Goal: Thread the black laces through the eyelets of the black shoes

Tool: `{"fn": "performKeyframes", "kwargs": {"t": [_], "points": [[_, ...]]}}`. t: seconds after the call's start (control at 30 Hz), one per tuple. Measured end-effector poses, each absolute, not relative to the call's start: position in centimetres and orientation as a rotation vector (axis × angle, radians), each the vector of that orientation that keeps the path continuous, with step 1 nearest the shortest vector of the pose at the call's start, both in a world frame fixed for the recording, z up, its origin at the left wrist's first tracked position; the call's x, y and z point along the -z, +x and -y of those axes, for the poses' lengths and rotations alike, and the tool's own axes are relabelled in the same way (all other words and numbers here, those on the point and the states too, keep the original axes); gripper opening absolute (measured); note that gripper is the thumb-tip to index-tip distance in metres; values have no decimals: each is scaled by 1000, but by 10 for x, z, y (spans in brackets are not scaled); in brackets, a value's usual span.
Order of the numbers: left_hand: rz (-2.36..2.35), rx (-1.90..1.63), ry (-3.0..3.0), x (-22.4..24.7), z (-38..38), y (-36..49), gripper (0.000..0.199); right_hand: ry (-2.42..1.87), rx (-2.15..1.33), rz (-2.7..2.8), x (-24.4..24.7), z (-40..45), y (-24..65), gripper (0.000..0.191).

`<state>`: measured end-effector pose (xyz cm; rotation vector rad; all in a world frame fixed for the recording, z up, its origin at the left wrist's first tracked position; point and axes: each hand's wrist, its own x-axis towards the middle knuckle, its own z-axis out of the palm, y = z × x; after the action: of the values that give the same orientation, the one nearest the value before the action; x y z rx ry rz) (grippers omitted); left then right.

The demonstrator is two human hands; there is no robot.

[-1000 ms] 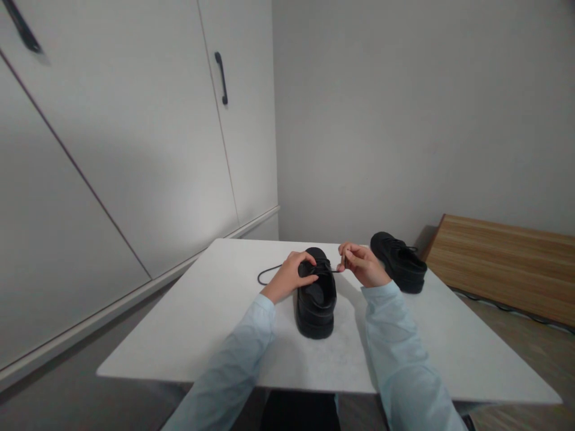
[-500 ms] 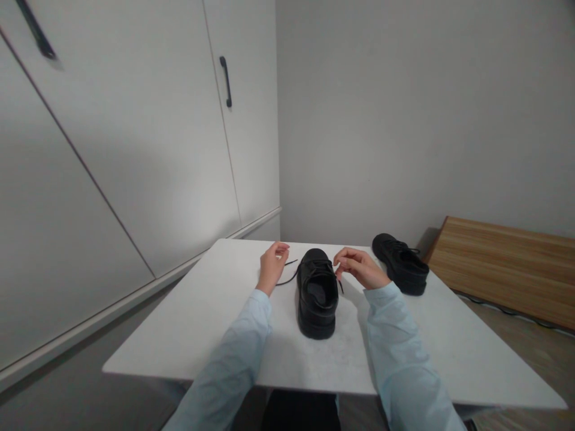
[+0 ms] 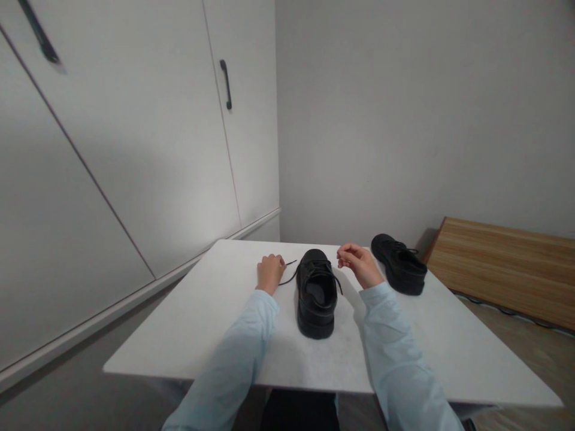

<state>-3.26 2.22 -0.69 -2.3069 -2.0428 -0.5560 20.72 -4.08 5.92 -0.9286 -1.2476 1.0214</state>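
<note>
A black lace-up shoe [image 3: 315, 326] stands upright mid-table, its heel towards me. One end of its shoelace [image 3: 290, 280] loops out to the left, and there my left hand [image 3: 270, 274] is closed on it, with a short tip poking out past the fingertips. The lace's other end [image 3: 339, 286] hangs loose over the shoe's right side. Just right of the toe, my right hand [image 3: 360, 263] hovers with loosely bent fingers, apart from the shoe and the lace. Nothing shows between those fingers.
A second black shoe [image 3: 406, 274] stands on the white table [image 3: 188, 323] near its right edge. A wood-grain panel [image 3: 503, 269] lies beyond on the right. White cabinets [image 3: 148, 149] with dark handles line the left side, and a grey wall stands behind.
My left hand has lowered onto the left lace and closed on it. My right hand has drawn up and away from the lace on the shoe's right, which now hangs free.
</note>
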Motion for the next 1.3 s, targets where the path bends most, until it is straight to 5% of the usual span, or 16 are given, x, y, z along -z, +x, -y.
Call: {"fn": "performKeyframes", "kwargs": {"t": [0.27,0.73,1.3], "points": [[2013,619,-2308,1,-22,-27,18,-936,-980,1235,-60,41,204,16],[1369,1578,-2368,-17,-15,-15,8,-937,-802,1210,-60,39,202,13],[975,1637,-2513,-34,9,8,13,-1095,-432,1646,-61,44,190,24]]}}
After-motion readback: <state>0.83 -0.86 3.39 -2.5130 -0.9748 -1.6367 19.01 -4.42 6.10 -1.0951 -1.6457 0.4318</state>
